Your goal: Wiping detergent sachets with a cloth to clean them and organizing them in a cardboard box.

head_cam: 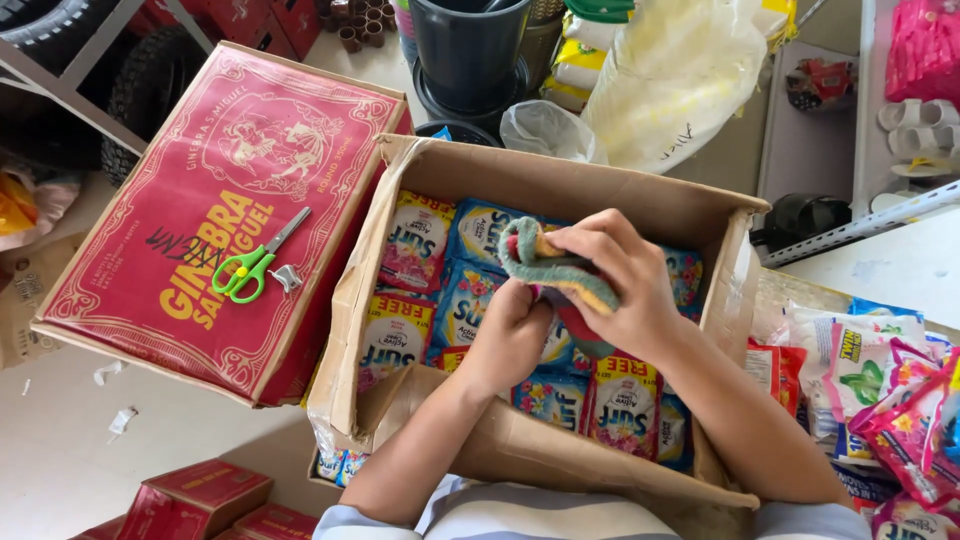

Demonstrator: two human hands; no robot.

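Both of my hands are over an open brown cardboard box (560, 185) packed with several colourful sachet packs (415, 245). My right hand (620, 280) grips a folded multicoloured cloth (545, 262) of green, yellow and pink. My left hand (512, 335) is curled just under the cloth and touches its lower edge. Whether the left hand's fingers pinch the cloth is hidden by the fist.
A large red carton (215, 215) lies left of the box with green-handled scissors (252, 265) on top. Smaller red boxes (205, 495) sit at the bottom left. Loose sachets (880, 395) pile at the right. Dark buckets (468, 50) and a plastic bag (675, 75) stand behind.
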